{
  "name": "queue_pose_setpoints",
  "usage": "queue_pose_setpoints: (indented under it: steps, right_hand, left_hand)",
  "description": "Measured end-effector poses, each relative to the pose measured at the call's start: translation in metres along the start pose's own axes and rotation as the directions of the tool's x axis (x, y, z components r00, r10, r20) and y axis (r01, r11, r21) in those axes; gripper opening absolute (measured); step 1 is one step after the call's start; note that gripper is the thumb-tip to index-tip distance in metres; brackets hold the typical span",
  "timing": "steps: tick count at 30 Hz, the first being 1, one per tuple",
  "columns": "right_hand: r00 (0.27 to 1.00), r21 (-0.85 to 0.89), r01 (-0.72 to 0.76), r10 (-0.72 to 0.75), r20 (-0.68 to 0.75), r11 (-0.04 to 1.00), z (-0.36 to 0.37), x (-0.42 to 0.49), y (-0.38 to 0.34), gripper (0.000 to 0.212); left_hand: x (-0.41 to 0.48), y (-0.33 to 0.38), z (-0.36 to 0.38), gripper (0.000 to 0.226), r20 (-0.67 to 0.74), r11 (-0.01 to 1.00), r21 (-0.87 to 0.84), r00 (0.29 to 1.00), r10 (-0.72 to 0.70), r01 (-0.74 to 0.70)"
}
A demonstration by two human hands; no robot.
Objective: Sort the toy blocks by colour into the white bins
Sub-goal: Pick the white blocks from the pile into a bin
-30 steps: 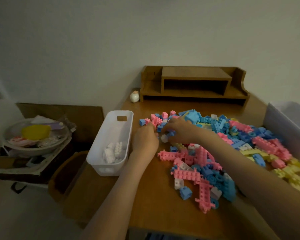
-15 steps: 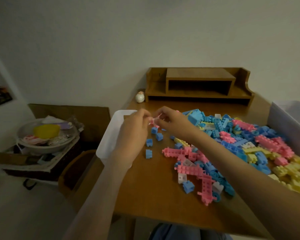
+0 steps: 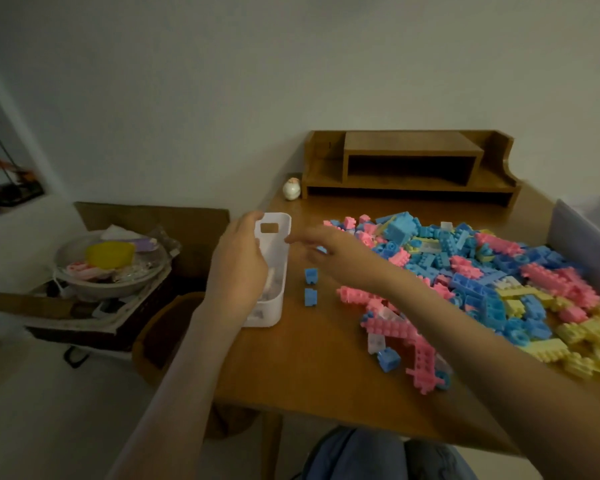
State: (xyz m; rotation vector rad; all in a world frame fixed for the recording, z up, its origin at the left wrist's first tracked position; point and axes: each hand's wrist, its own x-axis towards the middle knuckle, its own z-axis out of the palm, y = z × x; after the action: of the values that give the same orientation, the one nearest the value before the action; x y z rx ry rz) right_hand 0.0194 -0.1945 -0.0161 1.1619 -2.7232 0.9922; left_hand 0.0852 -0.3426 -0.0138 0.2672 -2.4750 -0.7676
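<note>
From the head camera we see the white bin (image 3: 276,299) at the left edge of the table (image 3: 312,358), our left hand (image 3: 238,271) over it, fingers curled at its far rim; gripping or not, we cannot tell. Beside it hovers our right hand (image 3: 329,252), fingers loosely straight. Two blue blocks (image 3: 310,276) lie on bare wood between bin and block pile (image 3: 465,271)

Head view of the person's own limbs and clothing. Both the left hand (image 3: 238,271) and the right hand (image 3: 333,254) are bare; the right one's fingertips are smeared by blur. The left forearm (image 3: 187,358) and the right forearm (image 3: 465,327) are bare along their whole visible length, from wrist to frame edge. The trousers (image 3: 371,455) are blue, of denim-like cloth with soft folds, seen at the bottom edge as two legs with a dark gap between
</note>
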Motion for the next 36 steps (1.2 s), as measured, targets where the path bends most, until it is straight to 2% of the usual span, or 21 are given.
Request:
queue_pose_setpoints:
  steps: [2, 4, 7, 9, 11, 13, 17, 23, 26, 30, 33, 36]
  right_hand:
    - [0.997, -0.061, -0.026, 0.03, 0.064, 0.998, -0.018, -0.018, 0.01, 0.031]
    - [0.986, -0.136, -0.052, 0.072, 0.147, 0.989, -0.032, -0.036, 0.021, 0.026]
    - [0.975, -0.197, -0.075, 0.113, 0.19, 0.977, -0.043, -0.065, 0.034, 0.015]
    - [0.975, -0.221, -0.088, 0.13, 0.181, 0.971, -0.047, -0.083, 0.039, 0.011]
    - [0.973, -0.23, -0.112, 0.153, 0.171, 0.967, -0.051, -0.098, 0.044, 0.016]
    - [0.965, -0.211, -0.141, 0.182, 0.188, 0.967, -0.055, -0.113, 0.048, 0.023]
    - [0.932, -0.188, -0.178, 0.227, 0.283, 0.966, -0.062, -0.141, 0.06, 0.038]
    - [0.904, -0.297, -0.156, 0.257, 0.341, 0.942, -0.065, -0.165, 0.068, 0.027]
    - [0.914, -0.386, -0.152, 0.278, 0.295, 0.91, -0.053, -0.165, 0.069, 0.03]
    - [0.946, -0.42, -0.14, 0.246, 0.21, 0.897, -0.044, -0.158, 0.065, 0.028]
    - [0.954, -0.4, -0.143, 0.234, 0.189, 0.905, -0.04, -0.153, 0.061, 0.028]
    - [0.958, -0.375, -0.167, 0.239, 0.156, 0.912, -0.039, -0.151, 0.059, 0.032]
  left_hand:
    - [-0.009, 0.016, 0.002, 0.037, 0.015, 0.996, -0.041, 0.997, 0.074, -0.073]
    - [-0.021, 0.033, 0.009, 0.028, 0.13, 0.978, -0.102, 0.972, 0.196, -0.184]
    - [-0.04, 0.051, 0.03, 0.031, 0.398, 0.924, -0.152, 0.834, 0.382, -0.35]
    - [-0.048, 0.053, 0.045, 0.045, 0.562, 0.908, -0.126, 0.725, 0.398, -0.4]
    - [-0.053, 0.051, 0.055, 0.063, 0.683, 0.903, -0.11, 0.628, 0.373, -0.416]
    - [-0.055, 0.049, 0.062, 0.071, 0.724, 0.895, -0.114, 0.581, 0.373, -0.432]
    - [-0.057, 0.046, 0.068, 0.062, 0.704, 0.898, -0.13, 0.599, 0.382, -0.42]
    - [-0.057, 0.04, 0.07, 0.028, 0.618, 0.905, -0.163, 0.674, 0.404, -0.392]
    - [-0.057, 0.039, 0.067, 0.028, 0.629, 0.918, -0.15, 0.68, 0.376, -0.368]
    - [-0.06, 0.041, 0.063, 0.027, 0.675, 0.951, -0.187, 0.671, 0.307, -0.247]
    - [-0.061, 0.042, 0.061, 0.022, 0.658, 0.948, -0.176, 0.685, 0.313, -0.265]
    - [-0.062, 0.042, 0.061, 0.029, 0.626, 0.939, -0.121, 0.71, 0.323, -0.321]
